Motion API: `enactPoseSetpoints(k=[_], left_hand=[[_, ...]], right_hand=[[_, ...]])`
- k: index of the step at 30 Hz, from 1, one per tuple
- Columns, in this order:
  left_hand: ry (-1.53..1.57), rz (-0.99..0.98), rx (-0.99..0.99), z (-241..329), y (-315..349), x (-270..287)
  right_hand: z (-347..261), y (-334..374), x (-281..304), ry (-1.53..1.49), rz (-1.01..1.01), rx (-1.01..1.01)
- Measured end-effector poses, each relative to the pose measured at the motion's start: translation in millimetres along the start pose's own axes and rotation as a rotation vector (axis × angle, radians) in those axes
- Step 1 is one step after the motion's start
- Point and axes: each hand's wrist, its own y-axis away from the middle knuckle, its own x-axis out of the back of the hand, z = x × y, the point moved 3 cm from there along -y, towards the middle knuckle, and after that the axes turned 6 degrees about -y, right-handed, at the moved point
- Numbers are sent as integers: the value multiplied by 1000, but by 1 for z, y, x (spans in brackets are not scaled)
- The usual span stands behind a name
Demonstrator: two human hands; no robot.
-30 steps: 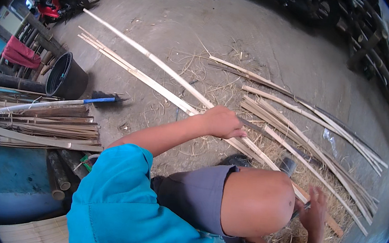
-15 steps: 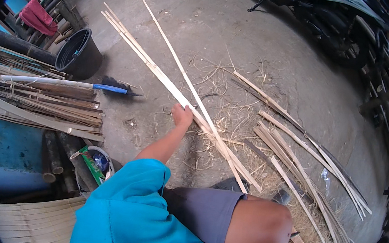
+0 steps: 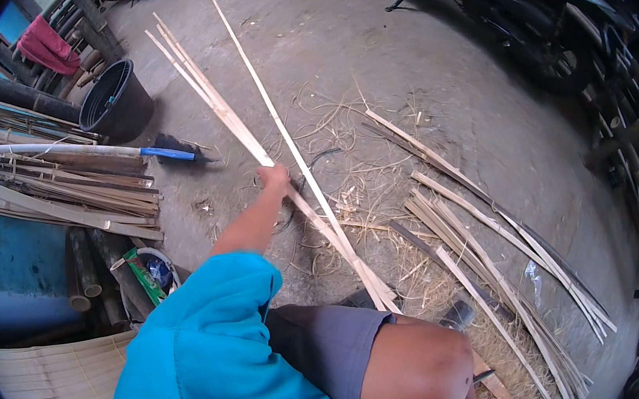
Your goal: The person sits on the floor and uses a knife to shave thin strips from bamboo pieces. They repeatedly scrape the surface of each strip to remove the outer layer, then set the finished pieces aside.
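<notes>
My left hand [image 3: 274,179] is closed around a bundle of long, pale split-bamboo strips [image 3: 228,120]. The strips run from far left to near my knee, and their far ends are slightly fanned apart. Another pale bamboo strip [image 3: 266,97] crosses the bundle just beyond my knee, to the right of my hand. Dark shadow falls on the floor under my wrist. My right hand is out of sight; my bent bare knee [image 3: 420,366] fills the lower middle.
Curly bamboo shavings [image 3: 353,180] litter the concrete floor. More strips [image 3: 485,270] lie at right. A black bucket [image 3: 119,102], a blue-handled tool [image 3: 168,154] and stacked bamboo [image 3: 60,190] are at left. A parked motorcycle [image 3: 527,34] stands at far right.
The view has turned a little. My left hand, still gripping the bundle, has moved slightly left and away, and the bundle's far ends have spread apart more.
</notes>
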Motion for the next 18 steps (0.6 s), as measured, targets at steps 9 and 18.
enactPoseSetpoints(k=[9,18], left_hand=[[-231,299,-16,82,-42,80],[-80,150,-64,120,-125,113]], right_hand=[[-14,1,19,48,106,161],[-41,34,62,-61,310,57]])
